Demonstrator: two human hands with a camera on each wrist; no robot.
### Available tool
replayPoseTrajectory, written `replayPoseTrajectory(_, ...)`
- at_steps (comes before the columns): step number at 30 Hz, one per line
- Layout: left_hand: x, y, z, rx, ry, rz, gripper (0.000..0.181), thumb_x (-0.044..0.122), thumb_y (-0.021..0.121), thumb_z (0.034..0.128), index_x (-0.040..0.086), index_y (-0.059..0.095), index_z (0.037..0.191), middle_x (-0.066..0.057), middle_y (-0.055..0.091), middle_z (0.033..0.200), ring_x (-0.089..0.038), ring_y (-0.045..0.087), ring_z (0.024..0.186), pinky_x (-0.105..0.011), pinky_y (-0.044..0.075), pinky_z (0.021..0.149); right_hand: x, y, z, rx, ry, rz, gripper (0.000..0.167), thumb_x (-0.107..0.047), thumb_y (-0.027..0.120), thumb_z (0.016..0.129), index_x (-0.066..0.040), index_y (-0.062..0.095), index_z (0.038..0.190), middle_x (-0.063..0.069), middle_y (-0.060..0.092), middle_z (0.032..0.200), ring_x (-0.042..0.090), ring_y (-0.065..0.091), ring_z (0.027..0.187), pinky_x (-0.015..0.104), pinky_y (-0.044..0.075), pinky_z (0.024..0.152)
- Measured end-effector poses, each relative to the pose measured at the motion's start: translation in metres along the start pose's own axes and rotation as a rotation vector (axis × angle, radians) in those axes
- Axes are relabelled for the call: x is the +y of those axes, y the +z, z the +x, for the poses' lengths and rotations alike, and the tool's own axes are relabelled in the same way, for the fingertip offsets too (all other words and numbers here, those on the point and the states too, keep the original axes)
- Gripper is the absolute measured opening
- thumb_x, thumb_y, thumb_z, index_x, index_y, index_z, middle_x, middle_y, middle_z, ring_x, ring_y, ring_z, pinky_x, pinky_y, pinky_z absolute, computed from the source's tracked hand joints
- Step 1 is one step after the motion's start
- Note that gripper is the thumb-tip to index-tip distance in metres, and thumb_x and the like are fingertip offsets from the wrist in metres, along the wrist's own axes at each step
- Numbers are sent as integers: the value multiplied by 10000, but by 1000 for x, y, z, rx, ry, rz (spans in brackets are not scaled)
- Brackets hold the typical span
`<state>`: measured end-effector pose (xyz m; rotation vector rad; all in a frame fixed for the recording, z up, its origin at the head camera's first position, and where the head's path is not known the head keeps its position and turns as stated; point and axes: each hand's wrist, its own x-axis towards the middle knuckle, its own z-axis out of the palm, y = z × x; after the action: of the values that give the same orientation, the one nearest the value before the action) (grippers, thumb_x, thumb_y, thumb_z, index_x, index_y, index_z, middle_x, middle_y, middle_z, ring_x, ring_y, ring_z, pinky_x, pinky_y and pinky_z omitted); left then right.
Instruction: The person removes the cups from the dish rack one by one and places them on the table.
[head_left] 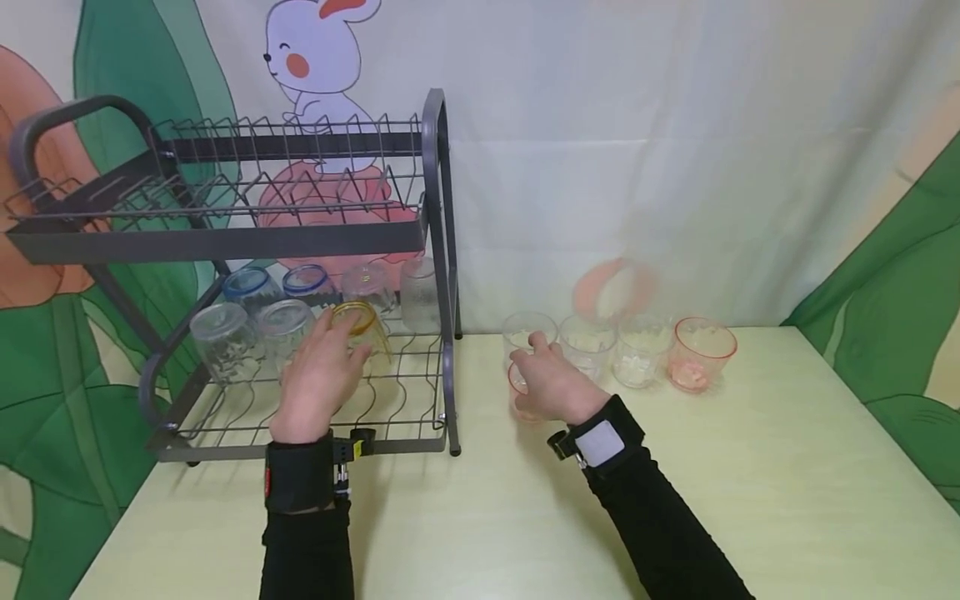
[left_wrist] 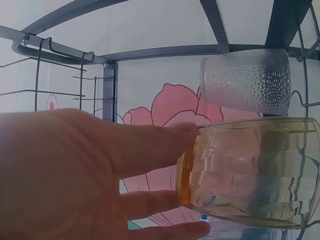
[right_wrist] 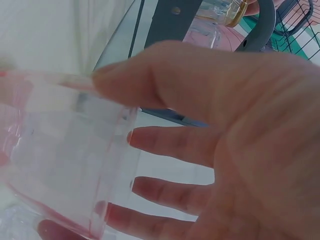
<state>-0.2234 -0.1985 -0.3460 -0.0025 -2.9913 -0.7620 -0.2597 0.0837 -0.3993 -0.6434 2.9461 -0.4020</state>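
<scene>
Plainly, left grip holding amber glass, right grip holding pink glass, tumbler sharply dimpled only from left wrist.

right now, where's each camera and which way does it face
Head: on the head, facing forward and down at rack; left hand, right hand, sleeves show.
Left wrist: worn there, facing amber glass; left hand shows.
Right wrist: worn there, facing pink-rimmed cup; right hand shows.
Head and left wrist share the amber glass.
</scene>
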Motion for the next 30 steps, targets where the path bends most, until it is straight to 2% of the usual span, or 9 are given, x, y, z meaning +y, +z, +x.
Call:
replayPoseTrajectory(5, 3, 2, 1, 3, 7, 4, 551, 238, 489, 1040, 85, 301, 1534, -264, 128, 1579, -539, 222, 1367, -760, 211, 1004, 3, 0, -2, 6, 2, 8, 553, -115, 718, 825, -38, 546, 1345, 270, 341, 1420, 432, 459, 1132, 446, 523, 860)
replayPoseTrajectory(9, 5, 4, 3, 12, 6, 12, 555, 246, 492, 1036, 81, 306, 1533, -267, 141, 1575, -546, 237, 1356, -764, 222, 994, 4, -2, -6, 17, 13, 25, 620, -183, 750, 829, -68, 516, 1392, 277, 323, 1449, 469, 422, 1203, 475, 531, 850)
replayPoseTrajectory(16, 8, 3, 5, 20, 14, 10, 569, 258, 499, 1034, 72, 303, 1534, -280, 130, 1571, -522, 169, 1393, -766, 216, 995, 3, -23, -21, 58, 11, 100, 742, -328, 778, 838, -93, 447, 1459, 259, 270, 1508, 460, 331, 1313, 524, 517, 873)
replayPoseTrajectory(20, 9, 3, 8, 51, 42, 9, 581, 236, 512, 1030, 60, 291, 1537, -275, 105, 1579, -503, 112, 1417, -775, 210, 988, 7, -34, -27, 73, 9, 147, 730, -334, 745, 868, -117, 417, 1482, 237, 240, 1534, 435, 265, 1375, 541, 493, 912)
replayPoseTrajectory(24, 11, 1, 11, 90, 73, 25, 596, 237, 516, 1027, 66, 274, 1544, -237, 69, 1599, -487, 86, 1430, -803, 208, 957, 9, -40, -32, 101, -14, 173, 731, -307, 744, 869, -120, 405, 1489, 234, 248, 1526, 428, 272, 1368, 534, 476, 938)
replayPoseTrajectory(30, 16, 2, 17, 72, 41, 80, 642, 288, 532, 1020, 127, 233, 1564, -254, 93, 1589, -524, 130, 1403, -799, 243, 941, 12, -46, -37, 130, -40, 186, 714, -287, 745, 868, -104, 419, 1476, 242, 257, 1513, 428, 281, 1357, 511, 483, 934)
